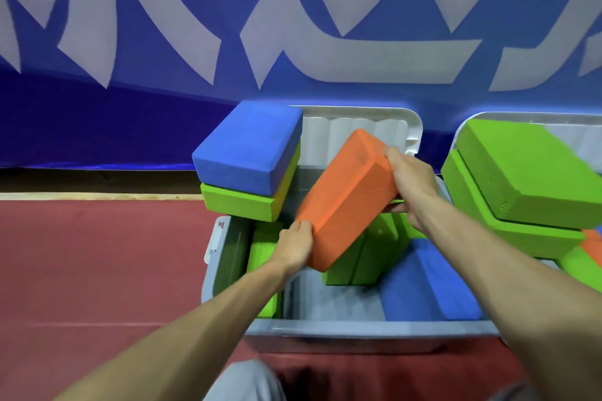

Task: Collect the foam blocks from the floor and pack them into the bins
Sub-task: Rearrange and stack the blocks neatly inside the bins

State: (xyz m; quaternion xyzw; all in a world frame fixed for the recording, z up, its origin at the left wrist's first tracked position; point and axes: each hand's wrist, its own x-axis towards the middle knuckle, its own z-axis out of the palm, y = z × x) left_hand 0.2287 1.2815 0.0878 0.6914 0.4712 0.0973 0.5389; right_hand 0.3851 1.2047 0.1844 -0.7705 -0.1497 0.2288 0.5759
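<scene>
Grey bin (358,329) part full: green blocks (365,257) and blue block (433,283) inside, bare floor at its near side. Orange block (345,198) tilted above bin centre, probably angled to fit that gap. Left hand (294,246) grips its low corner, right hand (412,179) grips the high end.

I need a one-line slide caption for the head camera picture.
Left hand and right hand hold an orange foam block tilted over a grey bin holding green blocks and a blue block.
</scene>
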